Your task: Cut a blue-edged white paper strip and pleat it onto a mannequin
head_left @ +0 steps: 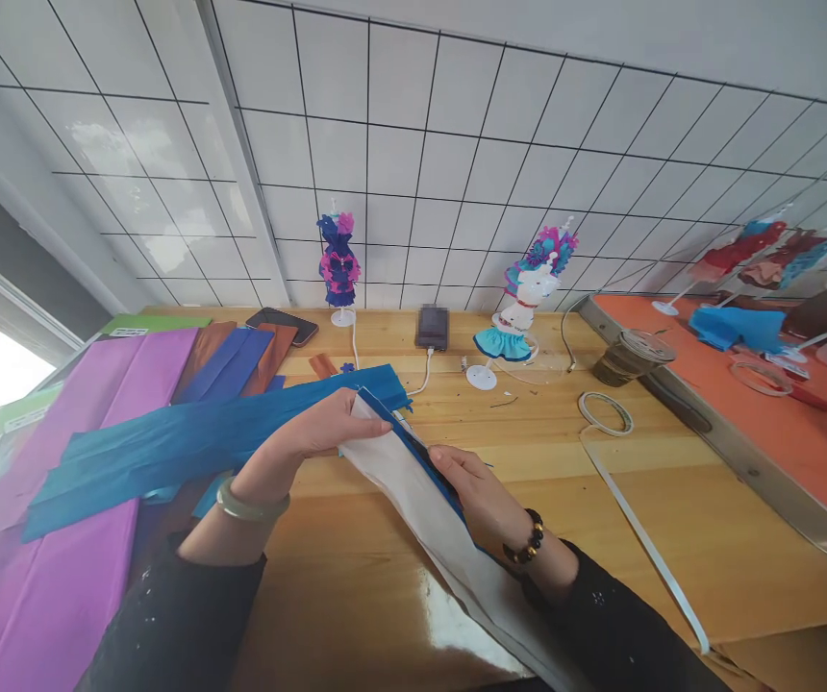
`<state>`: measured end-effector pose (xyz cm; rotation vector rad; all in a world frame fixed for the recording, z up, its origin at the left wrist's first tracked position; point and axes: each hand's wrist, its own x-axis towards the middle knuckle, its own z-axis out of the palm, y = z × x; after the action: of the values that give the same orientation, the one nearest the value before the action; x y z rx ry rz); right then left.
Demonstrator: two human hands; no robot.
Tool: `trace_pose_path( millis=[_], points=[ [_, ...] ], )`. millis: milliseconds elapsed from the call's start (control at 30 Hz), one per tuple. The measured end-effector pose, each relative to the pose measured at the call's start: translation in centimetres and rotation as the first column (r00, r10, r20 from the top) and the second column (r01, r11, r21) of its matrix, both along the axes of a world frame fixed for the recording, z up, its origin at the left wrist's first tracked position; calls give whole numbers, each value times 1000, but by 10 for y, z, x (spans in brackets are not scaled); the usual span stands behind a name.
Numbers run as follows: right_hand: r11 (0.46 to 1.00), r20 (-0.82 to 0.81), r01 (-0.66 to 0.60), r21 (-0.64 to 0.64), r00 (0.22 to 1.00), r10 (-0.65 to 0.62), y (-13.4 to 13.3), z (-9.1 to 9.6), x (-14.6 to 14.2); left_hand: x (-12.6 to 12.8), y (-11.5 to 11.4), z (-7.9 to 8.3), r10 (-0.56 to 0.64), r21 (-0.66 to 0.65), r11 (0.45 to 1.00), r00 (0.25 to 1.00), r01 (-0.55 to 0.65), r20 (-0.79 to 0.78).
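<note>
My left hand (338, 423) pinches the upper end of a long white paper strip (413, 509) with a dark blue edge, thumb on top. The strip slants down to the right, passing under my right forearm. My right hand (478, 490) is closed at the blue edge, lower along the strip. A narrow dark piece shows by its fingertips, with a trace of red below; what it is I cannot make out. Behind my left hand lies a folded teal crepe paper strip (189, 432), spread over purple paper (96, 538).
Two small dress forms wearing paper outfits, one purple-pink (339, 264) and one with a turquoise skirt (504, 344), stand by the tiled wall. A phone (284, 325), a cabled dark device (432, 328), a tape roll (605, 413) and a lidded cup (630, 358) lie around. An orange tray (709, 423) borders the right.
</note>
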<state>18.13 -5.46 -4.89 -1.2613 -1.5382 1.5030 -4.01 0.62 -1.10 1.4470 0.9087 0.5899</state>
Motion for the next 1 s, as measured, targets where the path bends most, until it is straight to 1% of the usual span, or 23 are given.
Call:
trace_pose_path(
  millis=[67, 133, 200, 267, 367, 433, 500, 533, 633, 700, 800, 867, 1000],
  points=[
    [999, -19, -1, -39, 1000, 0, 0, 0, 0, -1, 1, -1, 23, -11, 1000, 1000, -23, 20],
    [995, -91, 16, -96, 996, -24, 0, 1, -1, -1, 1, -3, 57, -39, 998, 997, -55, 55],
    [982, -190, 49, -182, 978, -84, -1, 2, -1, -3, 2, -5, 83, -73, 994, 992, -76, 91],
    [957, -245, 90, -278, 956, -161, -2, 1, 3, -4, 2, -6, 110, -92, 991, 986, -99, 122],
    [927, -176, 145, -346, 961, -216, -5, -3, 22, -5, 3, -6, 156, -105, 985, 974, -139, 167],
    [922, -100, 123, -367, 980, -170, -6, -4, 41, -6, 3, -7, 173, -111, 981, 972, -157, 161],
    [926, -39, 36, -377, 998, -55, -7, 0, 60, -7, 4, -7, 172, -112, 981, 976, -158, 131],
    [931, -3, 29, -364, 999, -32, -7, 4, 67, -8, 4, -8, 162, -110, 983, 979, -149, 120],
    [954, 64, 78, -291, 996, -62, -9, 21, 76, -7, 5, -9, 97, -89, 992, 992, -90, 81],
    [966, 46, 66, -249, 997, -57, -11, 33, 70, -5, 4, -9, 42, -78, 996, 998, -39, 44],
    [978, 9, -39, -205, 999, 42, -13, 43, 50, 0, 1, -6, 4, -66, 998, 1000, -2, 21],
    [978, 14, -93, -188, 995, 98, -12, 44, 38, 3, -2, -2, 11, -47, 999, 999, -9, 35],
    [976, 24, -129, -177, 991, 135, -9, 39, 27, 6, -6, 4, -2, -11, 1000, 999, 3, 40]
  ],
)
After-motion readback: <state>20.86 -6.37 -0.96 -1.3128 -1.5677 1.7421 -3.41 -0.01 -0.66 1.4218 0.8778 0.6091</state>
